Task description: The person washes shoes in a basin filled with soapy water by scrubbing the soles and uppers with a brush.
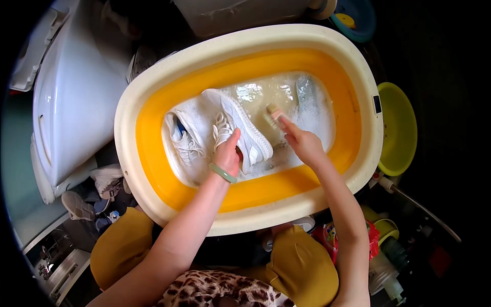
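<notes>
My left hand [228,156], with a pale green bangle on its wrist, is closed on the heel end of a white sneaker [237,125]. The sneaker is tilted on its side, its sole edge facing right. In my right hand [306,146] is a scrub brush [276,116] with a pinkish body, held just right of the sneaker and apart from it; its outline is slightly blurred. A second white sneaker [185,135] rests in the suds at the left. Both shoes are inside a yellow tub [245,197] with a cream rim, which holds cloudy, soapy water.
A white toilet-like fixture [76,97] stands left of the tub. Several other shoes [79,204] lie on the floor at lower left. A lime-green basin [398,130] sits at the right, a blue basin [360,23] at upper right. Bottles and a red bag [372,239] are at lower right.
</notes>
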Demonstrator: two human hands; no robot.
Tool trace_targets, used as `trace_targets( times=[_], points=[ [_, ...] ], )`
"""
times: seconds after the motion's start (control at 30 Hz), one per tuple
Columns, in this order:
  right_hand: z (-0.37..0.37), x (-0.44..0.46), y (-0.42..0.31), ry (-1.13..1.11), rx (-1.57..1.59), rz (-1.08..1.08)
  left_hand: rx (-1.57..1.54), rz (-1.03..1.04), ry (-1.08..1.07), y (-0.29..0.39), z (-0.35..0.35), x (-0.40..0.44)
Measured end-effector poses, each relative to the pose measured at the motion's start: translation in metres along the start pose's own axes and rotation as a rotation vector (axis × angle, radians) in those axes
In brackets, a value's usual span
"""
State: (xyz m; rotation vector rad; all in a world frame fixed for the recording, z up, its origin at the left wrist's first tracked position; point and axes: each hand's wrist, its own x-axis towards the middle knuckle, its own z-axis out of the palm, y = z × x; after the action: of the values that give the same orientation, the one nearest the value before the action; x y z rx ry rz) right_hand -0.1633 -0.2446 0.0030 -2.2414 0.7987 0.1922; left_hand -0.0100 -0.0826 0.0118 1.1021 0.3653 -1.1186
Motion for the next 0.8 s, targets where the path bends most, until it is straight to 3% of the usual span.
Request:
trace_targets(
  times=[0.1, 0.17, 0.27, 0.37, 0.43, 0.6, 0.67, 0.8],
  points=[
    [-0.018, -0.032, -0.026, 0.005, 0.115, -0.045, 0.026, -0.004, -0.006, 0.008, -0.008, -0.006],
    [-0.014, -0.040, -0.040, -0.075, 0.121, -0.213, 0.011, -0.013, -0.029, 0.025, -0.008, -0.011],
    [-0.002, -0.011, -0.058, -0.040, 0.081, -0.287, 0.272, -0.121, -0.060, 0.037, -0.019, -0.013],
    [0.000, 0.044, -0.066, 0.063, -0.083, -0.180, 0.285, -0.211, -0.067, 0.046, -0.013, -0.015],
    [0.002, 0.064, -0.072, 0.259, 0.137, -0.237, 0.257, -0.175, -0.099, 0.046, -0.016, -0.014],
    [0.018, -0.042, -0.066, -0.034, 0.037, -0.332, 0.232, -0.076, 0.005, 0.043, -0.038, -0.006],
    [0.024, -0.051, -0.062, -0.040, -0.014, -0.347, 0.240, -0.122, 0.009, 0.044, -0.046, -0.007],
    [0.008, 0.019, -0.075, 0.030, -0.256, -0.344, 0.169, -0.157, -0.016, 0.048, -0.046, -0.004]
  ],
)
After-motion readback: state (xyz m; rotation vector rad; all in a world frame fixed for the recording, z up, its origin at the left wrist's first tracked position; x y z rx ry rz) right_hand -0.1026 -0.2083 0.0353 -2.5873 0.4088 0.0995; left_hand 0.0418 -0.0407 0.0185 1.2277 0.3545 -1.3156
